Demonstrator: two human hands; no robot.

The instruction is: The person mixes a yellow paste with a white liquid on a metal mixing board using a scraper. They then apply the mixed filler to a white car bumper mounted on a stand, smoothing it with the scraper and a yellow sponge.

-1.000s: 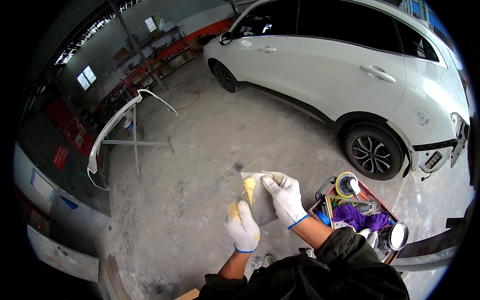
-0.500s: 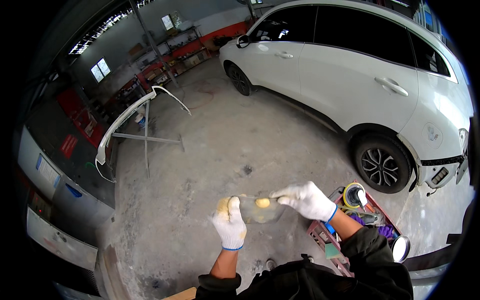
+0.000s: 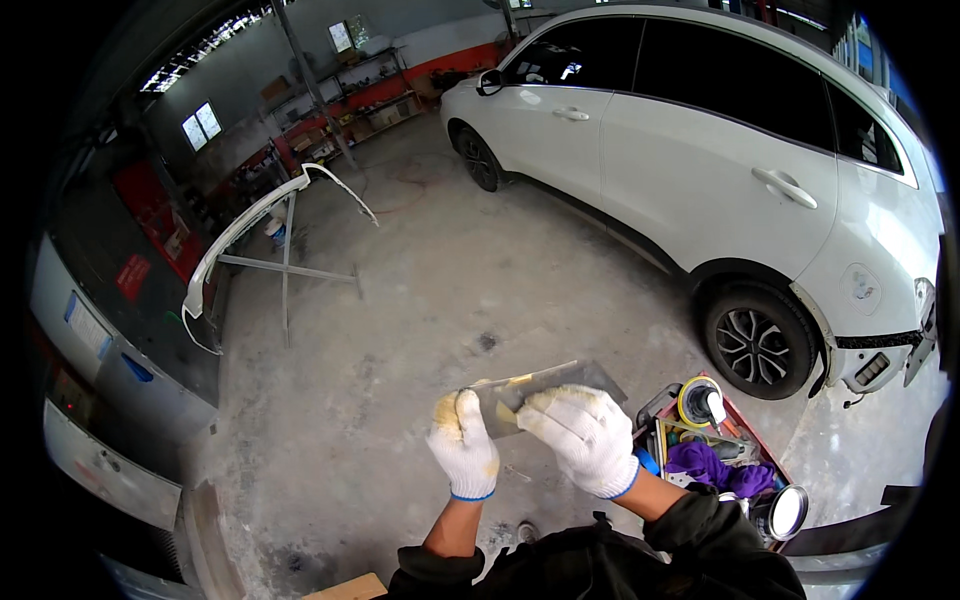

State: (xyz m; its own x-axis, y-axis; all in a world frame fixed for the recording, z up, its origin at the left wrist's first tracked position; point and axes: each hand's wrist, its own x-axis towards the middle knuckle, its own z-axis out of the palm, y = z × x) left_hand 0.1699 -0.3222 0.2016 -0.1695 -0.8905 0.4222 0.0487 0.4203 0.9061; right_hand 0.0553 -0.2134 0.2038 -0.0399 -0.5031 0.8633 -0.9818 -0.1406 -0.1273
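Gripping the left end of a thin, flat, grey rectangular plate (image 3: 560,377), the left hand (image 3: 463,440), in a white knitted glove with yellow-stained fingertips, has its thumb pressed on the near face and its fingers curled behind. The right hand (image 3: 585,440), also in a white knitted glove, lies across the plate's middle and right part, its fingers bunched together; whether that grip has closed on anything I cannot tell, since the back of the glove hides it. The plate is held tilted above the grey concrete floor (image 3: 400,330), in front of the person, with yellow smears on the part between the hands.

Just beside the right forearm, on its right, stands a red open tray (image 3: 750,420) crowded with a crumpled purple cloth (image 3: 710,463), a round yellow-rimmed black disc tool (image 3: 699,402) and, at its near end, a dark can with a bright white face (image 3: 787,513); the forearm and sleeve cover part of it. Farther right, a white car (image 3: 700,180) fills the far side, rear wheel nearest the tray. Far left, a long curved white bumper strip (image 3: 193,298) rests on a grey metal crossed stand (image 3: 286,268). A pale wooden board (image 3: 348,588) lies at the near edge.
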